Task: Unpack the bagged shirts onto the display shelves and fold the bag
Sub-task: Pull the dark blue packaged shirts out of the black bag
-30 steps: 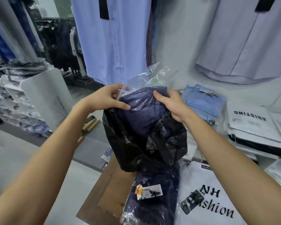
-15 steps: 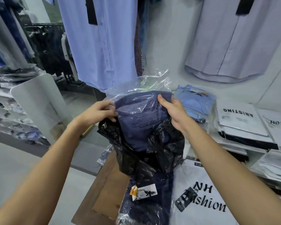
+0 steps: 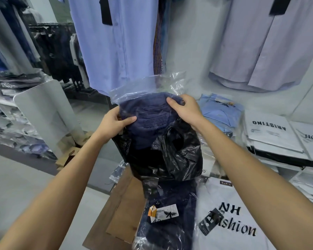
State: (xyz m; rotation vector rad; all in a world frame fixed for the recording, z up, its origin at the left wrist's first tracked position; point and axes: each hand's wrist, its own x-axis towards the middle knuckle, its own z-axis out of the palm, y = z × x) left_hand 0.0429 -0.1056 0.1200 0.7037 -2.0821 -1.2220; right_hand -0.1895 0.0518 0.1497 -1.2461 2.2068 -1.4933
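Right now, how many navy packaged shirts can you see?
2: one navy shirt half out of the black bag, gripped by the left hand and right hand; another lying below. More may hide inside the bag.

wooden table – navy packaged shirt, white packaged shirt side by side

bag: black | wrapped shirt: navy | hanging shirt: light blue
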